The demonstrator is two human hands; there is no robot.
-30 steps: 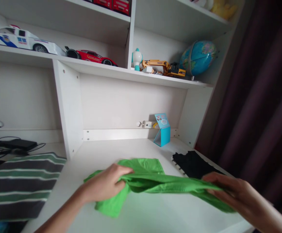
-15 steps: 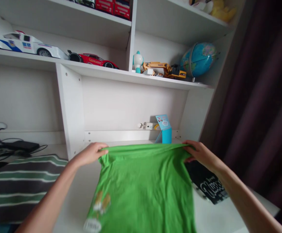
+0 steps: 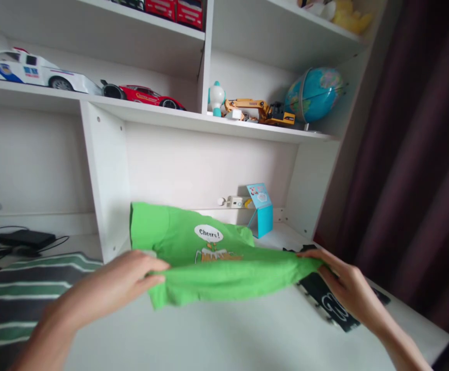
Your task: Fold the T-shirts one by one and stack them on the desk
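Note:
A green T-shirt [image 3: 232,281] is stretched between my two hands above the white desk [image 3: 209,340]. Its far part billows up toward the back panel, showing a "Cheers!" speech bubble and a printed beer mug. My left hand [image 3: 139,270] is closed on the shirt's near left edge, thumb toward the cloth. At the right end of that edge, my right hand [image 3: 340,275] pinches the cloth between thumb and fingers. Partly behind my right hand lies a black folded garment [image 3: 325,299] with white lettering.
A striped cloth [image 3: 23,293] lies at the left, below a black adapter with cables [image 3: 27,238]. At the back stand a blue folded card [image 3: 263,219] and a socket strip [image 3: 235,202]. Shelves above hold toy cars [image 3: 147,96], a toy excavator [image 3: 263,111] and a globe [image 3: 319,95].
My hands have come down and nearer, drawing the held edge with them. The shirt's hanging body has swung up and away toward the back, so its printed picture now shows.

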